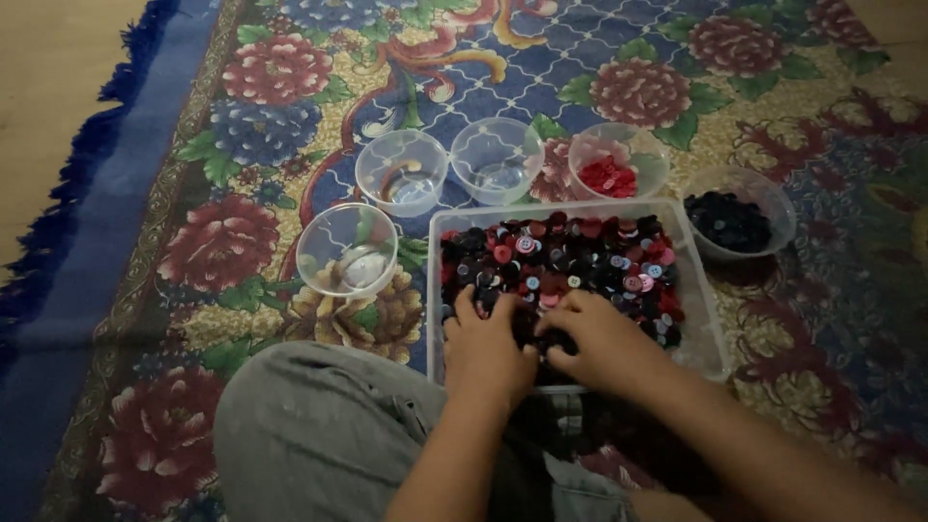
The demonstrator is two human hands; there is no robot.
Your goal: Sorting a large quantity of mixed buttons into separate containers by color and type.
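A clear rectangular plastic tub [704, 319] sits on the rug in front of me, filled with several mixed buttons [580, 259], dark, red, pink and blue. Both hands rest in the near end of the pile. My left hand [488, 348] lies palm down with fingers spread into the buttons. My right hand [599, 340] is beside it, fingers curled down among the buttons; whether it pinches one is hidden.
Three empty clear bowls [346, 249] [401, 172] [497, 159] stand left of and behind the tub. A bowl of red buttons [617, 162] and a bowl of dark buttons [739, 213] stand at the back right. A floral rug [242, 126] covers the floor; my grey-clad knee [319, 435] is at the bottom.
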